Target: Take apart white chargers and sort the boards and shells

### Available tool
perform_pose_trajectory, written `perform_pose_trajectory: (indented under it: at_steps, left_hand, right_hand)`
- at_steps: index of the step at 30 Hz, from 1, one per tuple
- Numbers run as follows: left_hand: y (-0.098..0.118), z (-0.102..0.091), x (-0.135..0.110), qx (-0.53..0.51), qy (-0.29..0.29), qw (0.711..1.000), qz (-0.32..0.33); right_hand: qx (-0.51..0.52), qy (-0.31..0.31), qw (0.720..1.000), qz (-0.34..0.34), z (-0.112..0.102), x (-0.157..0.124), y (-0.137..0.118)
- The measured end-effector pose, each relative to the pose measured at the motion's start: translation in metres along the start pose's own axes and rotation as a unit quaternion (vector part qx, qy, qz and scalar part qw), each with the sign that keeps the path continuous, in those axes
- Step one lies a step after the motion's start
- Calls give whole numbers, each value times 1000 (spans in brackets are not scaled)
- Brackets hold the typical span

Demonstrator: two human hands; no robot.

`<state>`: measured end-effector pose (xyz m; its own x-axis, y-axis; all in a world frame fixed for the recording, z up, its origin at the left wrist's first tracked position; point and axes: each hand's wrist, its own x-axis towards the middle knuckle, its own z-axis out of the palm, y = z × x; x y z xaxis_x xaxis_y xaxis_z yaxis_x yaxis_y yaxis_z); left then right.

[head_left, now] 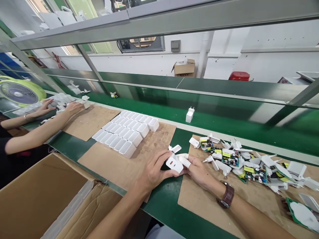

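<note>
A white charger housing [174, 165] with a red USB port and a smaller slot is held between my two hands. My left hand [155, 168] grips its left side with thumb and fingers. My right hand [200, 172], with white covers on its fingertips, closes on its right side. A small white plug piece [176, 148] sticks up behind the housing; how it is joined I cannot tell. Left of my hands, white open-topped charger cases [129, 146] stand in tight rows on a cardboard sheet [159, 141]. A pile of circuit boards [229, 157] and white plug parts lies right.
One white charger [189, 115] stands on the green conveyor [224, 122]. A co-worker's hands [74, 109] handle white parts at the left, near a green fan [21, 91]. A big cardboard box [45, 196] is at the lower left. A metal shelf beam [159, 21] crosses above.
</note>
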<state>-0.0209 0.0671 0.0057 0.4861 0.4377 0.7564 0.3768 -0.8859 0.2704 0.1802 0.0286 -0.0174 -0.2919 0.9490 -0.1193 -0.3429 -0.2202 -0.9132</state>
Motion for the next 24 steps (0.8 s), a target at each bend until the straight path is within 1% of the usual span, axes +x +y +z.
perform_pose_trajectory:
  at_steps: [4, 7, 11, 14, 18, 21, 24]
  left_hand:
    - [-1, -2, -2, 1, -11, 1000, -17]
    - [0, -4, -1, -14, -23, 999, -33]
    - [3, -8, 3, -18, -50, 997, -61]
    - [2, -8, 2, 6, -73, 995, -64]
    - [-1, -5, -2, 56, -92, 991, -77]
    - [-1, -2, -5, 74, -114, 984, -117]
    - [-1, 0, -7, 56, -133, 971, -192]
  right_hand:
    - [16, -2, 1000, 4, 1, 1, 2]
    - [25, 13, 1000, -3, 3, 3, 3]
    - [35, 60, 997, -40, 7, 3, 1]
    - [37, 92, 992, -77, 9, 2, -4]
    - [37, 102, 987, -118, 11, 1, -11]
    - [34, 84, 987, -133, 12, -1, -12]
    - [0, 74, 988, -137, 12, 0, -6]
